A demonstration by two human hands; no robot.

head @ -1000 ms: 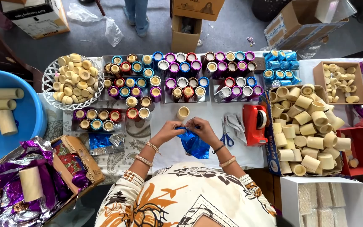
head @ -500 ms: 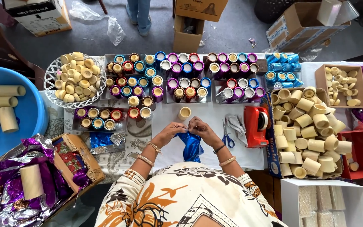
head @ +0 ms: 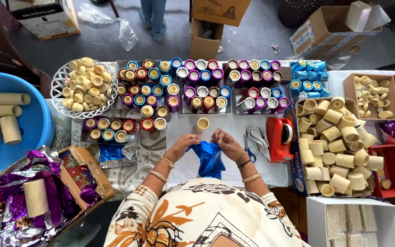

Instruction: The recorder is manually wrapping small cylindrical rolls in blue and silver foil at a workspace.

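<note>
My left hand (head: 184,144) and my right hand (head: 226,142) meet over the white table (head: 181,132), both gripping a crumpled piece of shiny blue foil (head: 210,160) that hangs down between them. Whether a cup is inside the foil is hidden. A bare cream cup (head: 201,124) stands just beyond my fingers. Behind it are rows of foil-wrapped cups (head: 197,84) in blue, purple, red and gold, on trays.
A white basket of bare cups (head: 87,84) sits back left, a blue tub with cardboard tubes (head: 5,121) at left, purple foil scraps (head: 10,201) lower left. Scissors (head: 248,147), a red tape dispenser (head: 280,137) and boxes of bare cups (head: 334,146) lie right.
My hands have drawn slightly closer together and bunched the blue foil, which now hangs longer below them. The view has shifted a little.
</note>
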